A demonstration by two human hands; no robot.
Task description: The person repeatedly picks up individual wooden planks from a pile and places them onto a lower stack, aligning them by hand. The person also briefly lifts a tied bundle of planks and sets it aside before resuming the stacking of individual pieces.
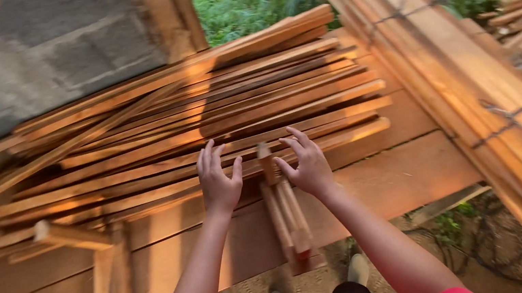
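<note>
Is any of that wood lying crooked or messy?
Yes. One long slat lies slanted across the stack, crossing the others instead of lining up. A few short sticks point toward the person, crossways to the stack, between the left hand and right hand. The tied bundle looks neat.

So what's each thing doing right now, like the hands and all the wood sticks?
left hand: open, fingers spread, holding nothing, over the slat pile.
right hand: open, fingers spread, holding nothing.
short wood pieces: lying between the hands, pointing toward the person.
loose wooden slats: piled flat, untidy.
bundled slats: tied with cord, lying slanted.
workbench: bearing the wood.
</note>
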